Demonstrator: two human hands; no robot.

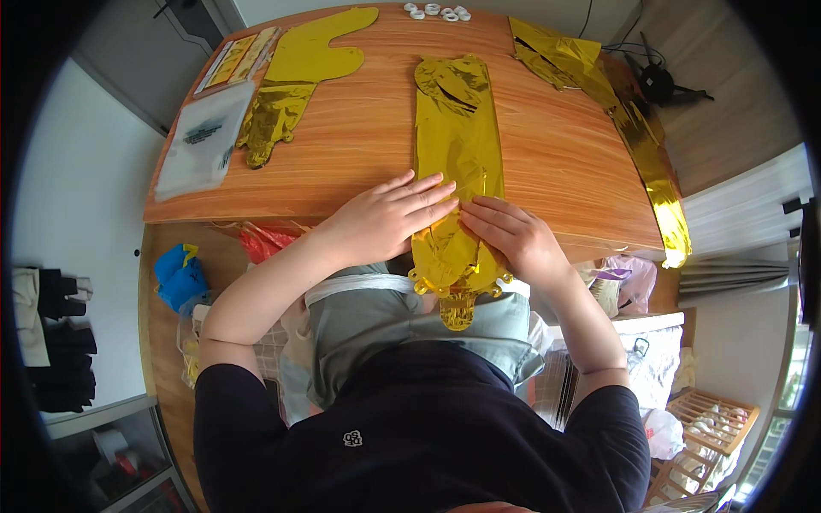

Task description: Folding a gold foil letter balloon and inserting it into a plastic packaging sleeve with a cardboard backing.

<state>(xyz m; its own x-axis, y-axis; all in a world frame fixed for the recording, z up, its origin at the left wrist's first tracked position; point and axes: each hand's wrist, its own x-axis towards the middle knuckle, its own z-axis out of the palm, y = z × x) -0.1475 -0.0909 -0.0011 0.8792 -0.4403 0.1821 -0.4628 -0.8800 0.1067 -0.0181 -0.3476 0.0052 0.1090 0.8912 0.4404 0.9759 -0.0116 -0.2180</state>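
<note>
A long gold foil balloon [459,141] lies flat and creased on the wooden table, its far end crumpled and rounded. Its near end hangs past the table edge over my lap, with small tabs and a short tail there. My left hand [385,215] rests on the foil from the left, fingers stretched out flat. From the right, my right hand [516,235] lies on it too, fingers extended and the fingertips of both hands nearly meeting. Neither hand grips the foil; the thumbs are partly hidden.
Another gold foil balloon [312,64] lies at the far left, beside clear plastic bags [198,150] and a printed packet [239,58]. White tape rolls [436,12] sit at the back edge. More gold foil [637,141] runs along the right edge, near a black stand [657,81] with cables.
</note>
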